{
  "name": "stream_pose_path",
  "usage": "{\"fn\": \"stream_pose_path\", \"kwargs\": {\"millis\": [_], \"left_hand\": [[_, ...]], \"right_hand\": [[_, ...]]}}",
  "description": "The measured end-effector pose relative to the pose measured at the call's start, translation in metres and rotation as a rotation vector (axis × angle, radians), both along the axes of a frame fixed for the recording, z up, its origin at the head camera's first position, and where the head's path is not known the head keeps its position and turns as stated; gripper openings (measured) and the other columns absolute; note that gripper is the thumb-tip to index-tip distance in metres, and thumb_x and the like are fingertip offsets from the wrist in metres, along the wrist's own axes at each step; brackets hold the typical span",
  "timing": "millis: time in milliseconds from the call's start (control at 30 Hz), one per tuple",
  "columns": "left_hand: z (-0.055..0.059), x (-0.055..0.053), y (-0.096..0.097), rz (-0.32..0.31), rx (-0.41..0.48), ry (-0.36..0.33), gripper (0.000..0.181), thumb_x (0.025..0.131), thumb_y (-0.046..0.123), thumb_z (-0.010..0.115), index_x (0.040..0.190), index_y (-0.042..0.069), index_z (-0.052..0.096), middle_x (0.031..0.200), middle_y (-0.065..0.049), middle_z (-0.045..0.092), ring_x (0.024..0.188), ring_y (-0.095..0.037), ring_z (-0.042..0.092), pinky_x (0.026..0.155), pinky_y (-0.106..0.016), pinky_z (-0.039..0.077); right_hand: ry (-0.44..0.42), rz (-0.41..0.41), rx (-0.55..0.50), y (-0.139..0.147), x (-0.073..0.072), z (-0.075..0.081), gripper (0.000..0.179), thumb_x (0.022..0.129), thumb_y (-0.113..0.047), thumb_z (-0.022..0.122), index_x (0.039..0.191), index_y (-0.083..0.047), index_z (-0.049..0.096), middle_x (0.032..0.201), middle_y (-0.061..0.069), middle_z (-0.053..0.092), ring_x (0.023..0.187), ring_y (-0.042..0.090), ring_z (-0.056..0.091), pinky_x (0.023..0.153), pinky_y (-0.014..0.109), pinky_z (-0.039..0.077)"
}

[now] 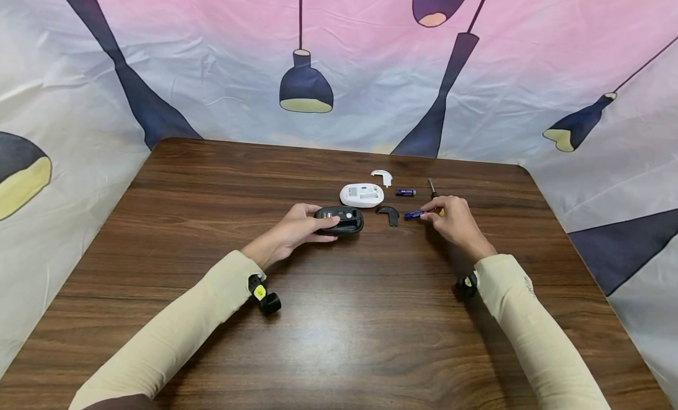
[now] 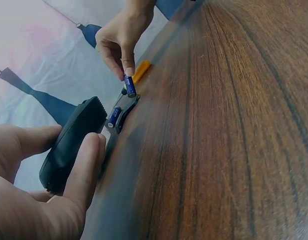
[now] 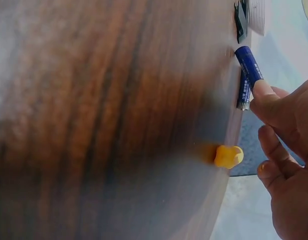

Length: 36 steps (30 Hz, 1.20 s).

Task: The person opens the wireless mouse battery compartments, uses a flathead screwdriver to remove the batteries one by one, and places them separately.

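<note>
My left hand [image 1: 300,229] grips a black computer mouse [image 1: 349,226] with its underside turned up and its battery bay uncovered, the thumb lying across the bottom. In the left wrist view the black mouse [image 2: 74,145] sits between thumb and fingers. Between thumb and fingertips my right hand [image 1: 453,220] pinches a blue battery [image 1: 413,215] by one end. The right wrist view shows that battery [image 3: 248,65] tilted, its free end pointing away from the hand. Just left of it lies the curved black battery cover [image 1: 390,215].
A white mouse [image 1: 362,195] lies upside down with its bay open, behind the black one. Its white cover [image 1: 384,177] and a second blue battery [image 1: 405,192] lie nearby. A screwdriver [image 1: 432,186] with a yellow handle [image 3: 228,157] is beside my right hand.
</note>
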<state>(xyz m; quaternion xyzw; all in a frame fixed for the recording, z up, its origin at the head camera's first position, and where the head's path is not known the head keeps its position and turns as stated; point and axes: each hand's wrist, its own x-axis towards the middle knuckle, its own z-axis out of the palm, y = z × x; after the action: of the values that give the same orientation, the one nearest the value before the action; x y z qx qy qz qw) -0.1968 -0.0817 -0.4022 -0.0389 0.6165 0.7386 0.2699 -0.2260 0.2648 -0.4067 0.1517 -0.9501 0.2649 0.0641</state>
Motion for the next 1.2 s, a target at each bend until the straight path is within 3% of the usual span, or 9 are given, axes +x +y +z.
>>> {"fn": "stream_pose_path", "kwargs": {"millis": [233, 433, 633, 867, 1200], "left_hand": [[0.002, 0.001, -0.001, 0.0, -0.006, -0.003, 0.053, 0.096, -0.002, 0.065, 0.141, -0.013, 0.039, 0.14, -0.029, 0.043, 0.119, -0.039, 0.059, 0.09, -0.034, 0.062], [0.002, 0.002, 0.0, -0.012, -0.02, 0.01, 0.053, 0.097, -0.001, 0.065, 0.141, -0.014, 0.039, 0.14, -0.029, 0.043, 0.116, -0.039, 0.061, 0.09, -0.034, 0.062], [0.001, 0.001, 0.002, -0.031, -0.075, 0.054, 0.054, 0.097, 0.002, 0.067, 0.141, -0.015, 0.041, 0.139, -0.03, 0.046, 0.107, -0.032, 0.064, 0.09, -0.034, 0.062], [-0.001, -0.003, 0.009, -0.071, -0.248, 0.153, 0.054, 0.097, 0.012, 0.07, 0.14, -0.009, 0.046, 0.131, -0.025, 0.058, 0.101, -0.024, 0.067, 0.088, -0.035, 0.063], [-0.013, -0.009, 0.014, -0.051, -0.398, 0.266, 0.05, 0.094, 0.014, 0.074, 0.134, -0.007, 0.052, 0.12, -0.022, 0.062, 0.091, -0.021, 0.069, 0.076, -0.03, 0.065]], "right_hand": [[-0.03, 0.003, 0.026, 0.002, -0.008, -0.003, 0.007, 0.091, -0.002, 0.075, 0.096, 0.001, 0.079, 0.096, 0.017, 0.075, 0.089, 0.03, 0.064, 0.073, 0.04, 0.049], [-0.051, 0.01, 0.075, 0.005, -0.011, -0.007, 0.008, 0.091, -0.003, 0.075, 0.096, 0.001, 0.079, 0.094, 0.017, 0.074, 0.095, 0.034, 0.055, 0.083, 0.048, 0.049], [-0.046, 0.015, 0.104, 0.006, -0.011, -0.009, 0.007, 0.091, -0.003, 0.075, 0.096, 0.0, 0.079, 0.092, 0.015, 0.075, 0.092, 0.032, 0.05, 0.08, 0.048, 0.047], [-0.071, 0.015, 0.102, 0.006, -0.011, -0.01, 0.01, 0.091, -0.006, 0.075, 0.099, 0.0, 0.079, 0.094, 0.015, 0.074, 0.091, 0.032, 0.05, 0.075, 0.044, 0.046], [-0.11, 0.016, 0.096, 0.006, -0.011, -0.006, 0.015, 0.093, -0.008, 0.074, 0.105, 0.001, 0.077, 0.097, 0.018, 0.072, 0.091, 0.033, 0.051, 0.075, 0.045, 0.045]]}}
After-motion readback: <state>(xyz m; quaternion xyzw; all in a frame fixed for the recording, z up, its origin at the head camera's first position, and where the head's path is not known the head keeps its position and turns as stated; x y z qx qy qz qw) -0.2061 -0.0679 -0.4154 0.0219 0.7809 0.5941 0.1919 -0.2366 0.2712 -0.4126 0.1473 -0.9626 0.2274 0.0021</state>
